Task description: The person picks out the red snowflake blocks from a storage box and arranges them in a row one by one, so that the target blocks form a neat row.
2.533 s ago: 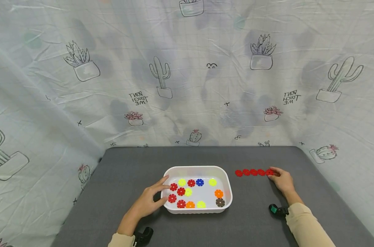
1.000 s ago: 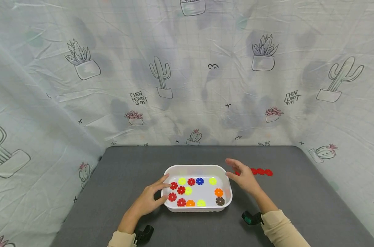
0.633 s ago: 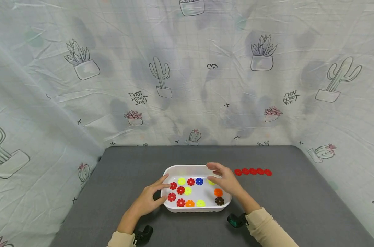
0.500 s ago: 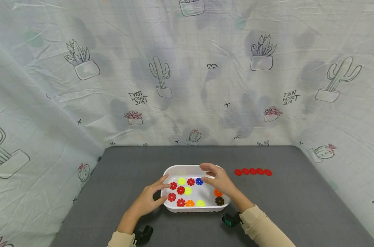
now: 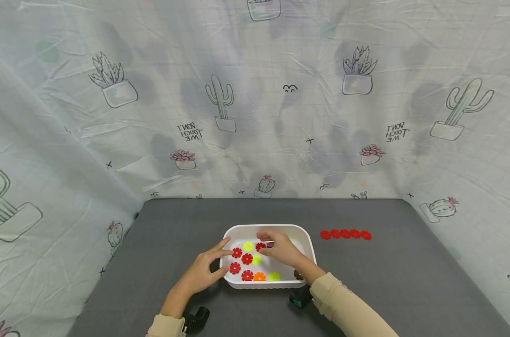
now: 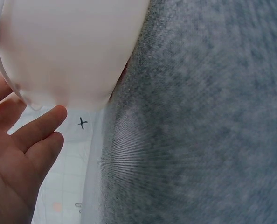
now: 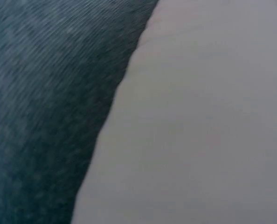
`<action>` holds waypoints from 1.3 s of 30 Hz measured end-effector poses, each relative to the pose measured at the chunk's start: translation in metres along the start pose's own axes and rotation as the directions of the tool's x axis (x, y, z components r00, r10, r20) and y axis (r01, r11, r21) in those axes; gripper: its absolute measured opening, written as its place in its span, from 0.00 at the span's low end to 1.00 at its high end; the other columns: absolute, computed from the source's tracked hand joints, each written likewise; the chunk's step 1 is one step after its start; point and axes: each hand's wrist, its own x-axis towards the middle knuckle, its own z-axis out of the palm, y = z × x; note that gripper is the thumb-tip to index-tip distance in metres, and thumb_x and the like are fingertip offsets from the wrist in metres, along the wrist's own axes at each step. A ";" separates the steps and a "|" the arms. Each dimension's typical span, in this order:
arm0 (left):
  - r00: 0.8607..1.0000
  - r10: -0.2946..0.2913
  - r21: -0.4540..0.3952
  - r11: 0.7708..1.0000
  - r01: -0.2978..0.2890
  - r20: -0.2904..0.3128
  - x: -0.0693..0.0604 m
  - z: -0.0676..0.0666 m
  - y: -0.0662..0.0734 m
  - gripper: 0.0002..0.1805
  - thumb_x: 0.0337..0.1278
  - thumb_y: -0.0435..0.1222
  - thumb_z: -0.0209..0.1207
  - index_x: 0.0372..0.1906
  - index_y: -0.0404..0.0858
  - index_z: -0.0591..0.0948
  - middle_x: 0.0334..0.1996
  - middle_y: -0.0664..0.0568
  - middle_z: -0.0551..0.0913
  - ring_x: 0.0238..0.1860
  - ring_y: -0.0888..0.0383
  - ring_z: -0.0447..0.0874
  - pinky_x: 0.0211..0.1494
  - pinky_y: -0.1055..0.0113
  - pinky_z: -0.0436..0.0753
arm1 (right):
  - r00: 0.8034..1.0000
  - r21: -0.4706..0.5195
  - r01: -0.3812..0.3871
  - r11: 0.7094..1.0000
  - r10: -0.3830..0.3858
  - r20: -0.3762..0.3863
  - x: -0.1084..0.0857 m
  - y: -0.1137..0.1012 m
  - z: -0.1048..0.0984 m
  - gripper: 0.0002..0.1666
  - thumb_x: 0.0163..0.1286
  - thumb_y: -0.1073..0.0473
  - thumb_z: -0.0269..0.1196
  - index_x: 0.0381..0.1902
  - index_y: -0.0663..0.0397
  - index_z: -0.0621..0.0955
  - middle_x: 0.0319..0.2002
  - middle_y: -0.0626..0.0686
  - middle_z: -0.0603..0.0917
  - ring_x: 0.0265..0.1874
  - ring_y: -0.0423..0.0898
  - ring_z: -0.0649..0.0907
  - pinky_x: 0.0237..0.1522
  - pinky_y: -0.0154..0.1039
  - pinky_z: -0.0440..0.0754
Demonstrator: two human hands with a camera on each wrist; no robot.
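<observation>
White tray [image 5: 272, 285], on grey table [image 5: 183, 220]; contains loose discs [image 5: 247, 259] in red, yellow, orange, others partly hidden. Left hand [image 5: 199, 274]: fingers spread, touching tray's left end. Right hand [image 5: 283, 250]: over tray interior, thumb and fingers apart. Row of five red discs [image 5: 345, 234]: on table, right of tray.

Discs [image 5: 247, 259] in tray [image 5: 269, 285], disc row [image 5: 345, 233] to right
</observation>
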 end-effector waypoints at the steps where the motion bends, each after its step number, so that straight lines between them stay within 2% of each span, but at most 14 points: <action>1: 1.000 0.008 0.001 1.000 -0.008 -0.003 0.000 0.000 0.000 0.19 0.55 0.38 0.61 0.53 0.38 0.81 0.70 0.49 0.66 0.66 0.47 0.69 0.62 0.42 0.70 | 1.000 -0.010 -0.009 1.000 0.009 -0.001 0.001 0.001 0.001 0.25 0.60 0.68 0.64 0.57 0.65 0.75 0.54 0.61 0.80 0.55 0.56 0.79 0.57 0.52 0.76; 8: 1.000 0.021 0.002 1.000 -0.021 0.000 0.001 -0.001 -0.002 0.19 0.54 0.37 0.61 0.53 0.38 0.81 0.70 0.49 0.65 0.66 0.47 0.69 0.62 0.43 0.70 | 0.997 -0.088 -0.072 0.994 0.070 -0.023 0.007 0.009 0.004 0.24 0.59 0.68 0.65 0.55 0.62 0.77 0.52 0.58 0.82 0.52 0.54 0.80 0.56 0.49 0.77; 14: 1.000 0.012 0.006 1.000 -0.012 -0.002 0.001 0.000 -0.003 0.19 0.55 0.38 0.60 0.53 0.38 0.81 0.70 0.50 0.65 0.66 0.49 0.69 0.63 0.43 0.70 | 0.997 -0.168 -0.073 0.983 0.069 -0.026 0.010 0.014 0.007 0.23 0.58 0.67 0.66 0.53 0.61 0.79 0.50 0.56 0.83 0.51 0.52 0.80 0.56 0.49 0.77; 22: 0.999 0.045 0.022 0.999 -0.044 -0.028 0.000 0.001 -0.001 0.19 0.54 0.37 0.62 0.52 0.38 0.82 0.69 0.48 0.67 0.65 0.48 0.70 0.62 0.44 0.71 | 0.995 -0.240 -0.099 0.966 0.093 -0.035 0.012 0.012 0.012 0.22 0.57 0.67 0.67 0.51 0.59 0.80 0.48 0.54 0.83 0.47 0.50 0.80 0.56 0.48 0.78; 28: 1.000 0.003 0.005 1.000 -0.003 -0.009 0.001 0.001 -0.002 0.19 0.55 0.39 0.61 0.53 0.39 0.81 0.70 0.50 0.65 0.67 0.49 0.68 0.63 0.43 0.69 | 0.997 -0.291 -0.072 0.954 0.060 -0.049 0.011 0.012 0.016 0.19 0.57 0.68 0.67 0.48 0.59 0.79 0.44 0.53 0.83 0.42 0.48 0.79 0.54 0.47 0.79; 39: 0.999 0.028 0.013 1.000 -0.028 -0.017 0.000 0.000 -0.002 0.19 0.55 0.39 0.61 0.53 0.39 0.82 0.69 0.48 0.66 0.66 0.48 0.69 0.62 0.43 0.71 | 0.997 -0.338 -0.073 0.938 0.059 -0.052 0.011 0.011 0.019 0.18 0.57 0.66 0.68 0.45 0.56 0.78 0.41 0.49 0.78 0.40 0.44 0.75 0.52 0.42 0.79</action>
